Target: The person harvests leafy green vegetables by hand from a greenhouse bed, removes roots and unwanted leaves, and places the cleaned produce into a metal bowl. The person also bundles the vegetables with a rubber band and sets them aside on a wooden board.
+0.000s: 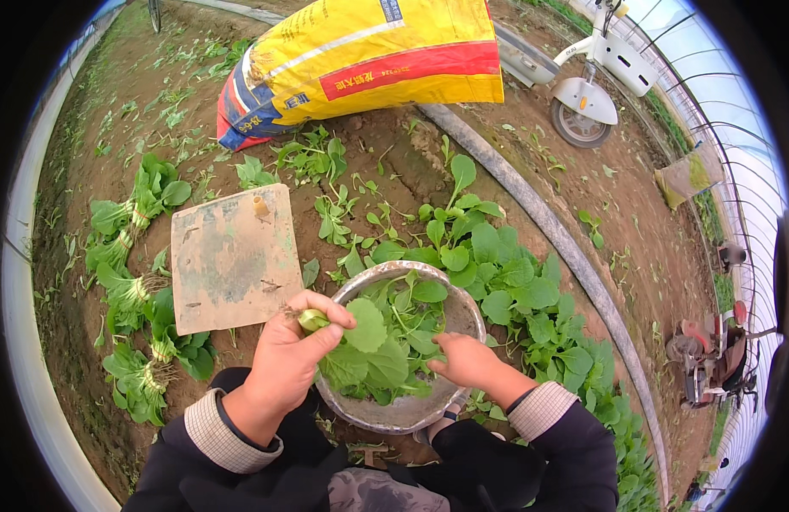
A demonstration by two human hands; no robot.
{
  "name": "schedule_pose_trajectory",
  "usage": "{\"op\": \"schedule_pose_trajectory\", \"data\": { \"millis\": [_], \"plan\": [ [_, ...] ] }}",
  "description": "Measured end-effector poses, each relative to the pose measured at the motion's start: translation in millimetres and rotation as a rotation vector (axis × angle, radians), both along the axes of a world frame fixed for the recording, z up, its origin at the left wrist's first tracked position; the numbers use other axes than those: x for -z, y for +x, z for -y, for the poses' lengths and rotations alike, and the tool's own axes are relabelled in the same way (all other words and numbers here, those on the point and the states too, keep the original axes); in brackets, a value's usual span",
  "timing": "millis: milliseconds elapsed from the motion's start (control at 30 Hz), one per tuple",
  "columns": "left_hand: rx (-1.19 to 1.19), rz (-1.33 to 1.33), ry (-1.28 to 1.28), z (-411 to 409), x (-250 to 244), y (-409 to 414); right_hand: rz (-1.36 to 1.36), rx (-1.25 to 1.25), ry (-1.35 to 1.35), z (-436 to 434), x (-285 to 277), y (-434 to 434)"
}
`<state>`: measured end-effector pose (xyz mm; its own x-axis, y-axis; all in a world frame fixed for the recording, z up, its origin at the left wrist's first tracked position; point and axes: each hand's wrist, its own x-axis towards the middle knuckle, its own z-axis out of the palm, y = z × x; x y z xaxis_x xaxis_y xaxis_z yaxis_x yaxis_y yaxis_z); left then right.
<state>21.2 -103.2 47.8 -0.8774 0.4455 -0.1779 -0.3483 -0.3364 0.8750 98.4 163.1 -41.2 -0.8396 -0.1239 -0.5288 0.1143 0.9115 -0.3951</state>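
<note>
My left hand (pixel 294 354) grips a leafy green plant (pixel 367 326) near its pale base. Its roots stick out past my fingers, and its broad leaves hang over a worn round basin (pixel 404 417). Inside the basin lie loose greens (pixel 404 307) with thin stems. My right hand (pixel 466 361) reaches over the basin's right side with fingers spread at the edge of these greens; whether the fingertips touch a stem is hard to tell. Left of the basin a flat worn board (pixel 234 256) rests on the soil, with a small tan cylindrical piece (pixel 260 206) on it.
Several tied bundles of greens (pixel 130 291) lie at left. Growing greens (pixel 535 288) crowd the right, beside a grey hose (pixel 548 217). Beyond are a yellow printed sack (pixel 375 64), a white electric scooter (pixel 585 102), a red vehicle (pixel 705 358) and the greenhouse's plastic wall (pixel 753 173).
</note>
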Motion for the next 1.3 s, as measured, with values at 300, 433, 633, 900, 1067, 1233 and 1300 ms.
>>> {"op": "schedule_pose_trajectory", "data": {
  "millis": [300,433,633,900,1067,1233,1300],
  "plan": [
    [0.063,0.227,-0.128,-18.4,-10.1,-33.0,-0.423,-0.075,0.816,-98.6,132.9,-237.5],
    [0.063,0.297,-0.155,-18.9,-6.0,-54.2,-0.247,-0.251,1.158,-96.0,173.0,-278.6],
    [0.272,0.327,-0.285,-16.0,-7.3,-83.7,-0.076,-0.273,1.175,-119.3,221.2,-281.5],
    [0.381,0.322,-0.288,-14.9,-8.5,-87.4,-0.106,0.042,1.016,-115.2,252.3,-269.5],
    [0.404,0.306,-0.256,-12.6,-11.8,-74.1,-0.026,0.026,0.883,-108.8,224.1,-263.0],
    [0.405,0.202,-0.288,-8.5,-18.3,-60.1,-0.786,0.137,0.492,-82.0,117.3,-238.1],
    [0.396,0.157,-0.292,-13.8,-17.8,-56.8,-0.45,0.44,0.277,-105.9,138.7,-227.0]
  ]
}}
